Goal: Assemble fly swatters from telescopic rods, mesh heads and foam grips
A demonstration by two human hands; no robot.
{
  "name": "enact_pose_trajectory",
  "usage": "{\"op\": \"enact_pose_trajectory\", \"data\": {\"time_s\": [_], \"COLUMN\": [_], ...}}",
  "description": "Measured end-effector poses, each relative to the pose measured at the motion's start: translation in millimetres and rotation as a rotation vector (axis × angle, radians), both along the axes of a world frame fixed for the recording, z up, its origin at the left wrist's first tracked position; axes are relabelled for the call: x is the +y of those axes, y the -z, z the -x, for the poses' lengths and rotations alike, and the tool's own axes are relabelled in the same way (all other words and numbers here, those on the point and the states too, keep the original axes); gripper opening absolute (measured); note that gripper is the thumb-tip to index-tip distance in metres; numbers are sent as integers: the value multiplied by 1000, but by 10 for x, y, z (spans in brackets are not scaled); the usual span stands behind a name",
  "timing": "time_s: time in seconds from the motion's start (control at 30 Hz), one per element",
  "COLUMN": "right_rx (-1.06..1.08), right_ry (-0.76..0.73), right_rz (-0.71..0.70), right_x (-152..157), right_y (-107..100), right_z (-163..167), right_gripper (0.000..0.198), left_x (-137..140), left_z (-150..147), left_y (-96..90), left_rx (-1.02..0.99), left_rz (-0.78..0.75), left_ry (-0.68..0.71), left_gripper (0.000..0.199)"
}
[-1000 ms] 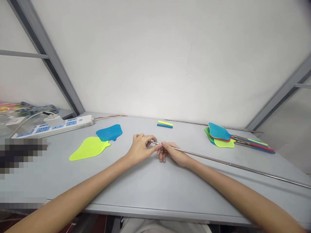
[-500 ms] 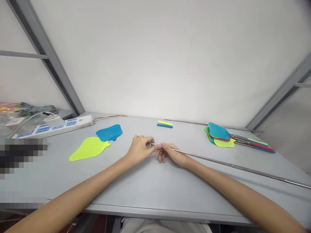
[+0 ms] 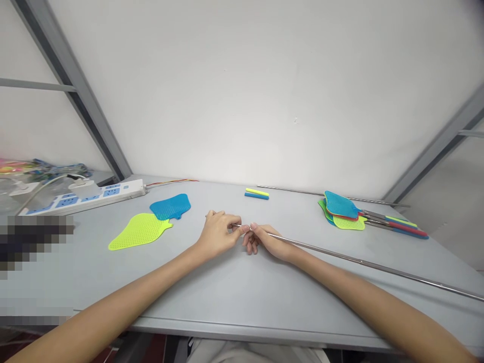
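Note:
A long thin telescopic metal rod (image 3: 361,262) slants from between my hands down to the right edge of the view. My left hand (image 3: 219,233) is closed round its thin left end, thumb and fingers pinching it. Close beside it, my right hand (image 3: 266,239) pinches the rod between thumb and forefinger, the other fingers loosely curled below. To the left lie a yellow-green fly swatter head (image 3: 139,232) and a blue fly swatter head (image 3: 171,206), edges overlapping. Behind my hands rest a yellow handle sleeve (image 3: 257,192) and a blue handle sleeve (image 3: 256,196).
At the right lies a pile of fly swatters (image 3: 342,205) with blue, red and yellow-green parts. A second metal rod (image 3: 291,190) runs along the wall behind it. On the left stands a power strip (image 3: 113,195) with plugs and cables. Metal frame posts flank the grey table (image 3: 242,302).
The rod's right end has dipped slightly. Both hands keep their hold with barely any shift, and the things on the table lie where they were.

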State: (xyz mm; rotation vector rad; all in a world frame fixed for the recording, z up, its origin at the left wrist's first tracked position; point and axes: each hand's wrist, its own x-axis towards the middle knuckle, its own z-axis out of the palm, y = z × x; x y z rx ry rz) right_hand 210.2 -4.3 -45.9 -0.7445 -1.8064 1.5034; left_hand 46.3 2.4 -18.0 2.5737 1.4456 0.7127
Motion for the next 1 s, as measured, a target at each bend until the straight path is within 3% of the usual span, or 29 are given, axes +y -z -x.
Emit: {"op": "enact_pose_trajectory", "data": {"time_s": [0.6,1.0], "right_rx": [-23,16], "right_ry": [-15,-18], "right_rz": [-41,28], "right_x": [-5,34], "right_y": [5,52], "right_z": [-5,-8], "right_gripper": [53,54], "left_x": [-14,-43], "left_z": [2,-27], "left_y": [16,30], "left_rx": [11,-19], "left_rz": [30,7], "left_ry": [28,-10], "left_gripper": [30,29]}}
